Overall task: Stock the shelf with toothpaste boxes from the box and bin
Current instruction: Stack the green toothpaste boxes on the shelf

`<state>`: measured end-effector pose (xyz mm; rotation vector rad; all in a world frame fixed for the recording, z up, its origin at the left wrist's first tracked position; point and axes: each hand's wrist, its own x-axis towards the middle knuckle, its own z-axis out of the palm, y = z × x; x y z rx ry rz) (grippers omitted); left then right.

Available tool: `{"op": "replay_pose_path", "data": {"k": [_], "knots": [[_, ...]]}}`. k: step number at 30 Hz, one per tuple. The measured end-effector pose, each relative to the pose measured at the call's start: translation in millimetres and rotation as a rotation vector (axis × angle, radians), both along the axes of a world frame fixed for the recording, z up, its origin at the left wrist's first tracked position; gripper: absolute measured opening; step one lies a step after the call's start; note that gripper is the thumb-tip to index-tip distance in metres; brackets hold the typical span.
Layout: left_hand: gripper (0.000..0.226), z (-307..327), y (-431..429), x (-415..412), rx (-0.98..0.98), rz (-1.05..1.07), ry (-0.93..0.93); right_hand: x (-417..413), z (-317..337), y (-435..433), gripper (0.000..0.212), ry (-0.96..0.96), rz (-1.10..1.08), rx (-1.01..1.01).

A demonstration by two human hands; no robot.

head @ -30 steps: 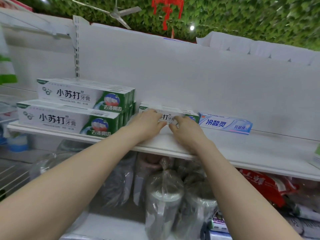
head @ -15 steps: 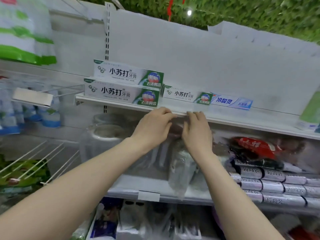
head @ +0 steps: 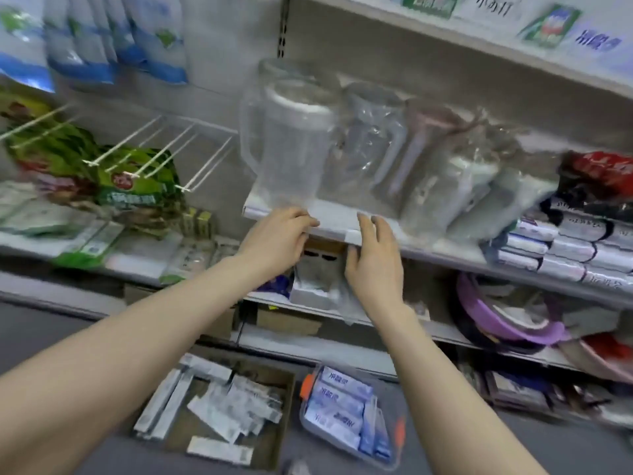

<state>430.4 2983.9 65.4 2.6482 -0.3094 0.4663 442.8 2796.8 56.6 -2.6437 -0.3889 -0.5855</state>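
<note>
Empty now, fingers loose, the left hand (head: 277,241) and right hand (head: 375,265) drop toward the brown cardboard box (head: 274,440) below the fingers for more.

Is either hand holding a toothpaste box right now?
No, the left hand and right hand are both empty, fingers loose before the shelf edge.

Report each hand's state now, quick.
Left hand: open, fingers loosely curled, holding nothing.
Right hand: open, fingers relaxed, holding nothing.
</note>
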Motion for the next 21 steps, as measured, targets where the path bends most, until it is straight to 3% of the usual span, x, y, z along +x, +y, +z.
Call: {"op": "replay_pose_path", "data": {"k": [14,21], "knots": [[0.044,-260,61,-84,-0.143,0.26,0.445,-67,-261,65,0.068,0.559,0.255,-0.135],[0.057,-402,64,-118,-0.22,0.409,0.683,-91,-394,70,0.073,0.724,0.313,-0.175]]}}
